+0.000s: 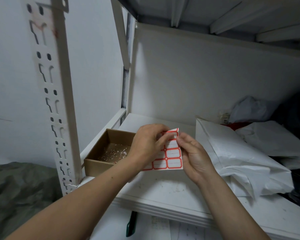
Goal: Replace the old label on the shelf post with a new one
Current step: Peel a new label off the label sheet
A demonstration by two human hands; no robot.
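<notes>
Head view, looking down at 2 bare hands: pinching the right edge of a sheet of red-bordered labels (170,154) between thumb and curled fingers of the right hand (194,157), and picking at a label (171,135) near its top corner with the tightly curled fingertips of the left hand (145,144). Holding that sheet over the white shelf board (163,193), just right of an open cardboard box (98,165) with small paper scraps (115,153) inside, and near white plastic bags (235,153). Working well apart from the slotted white shelf post (66,104) standing at the left edge of the board.
</notes>
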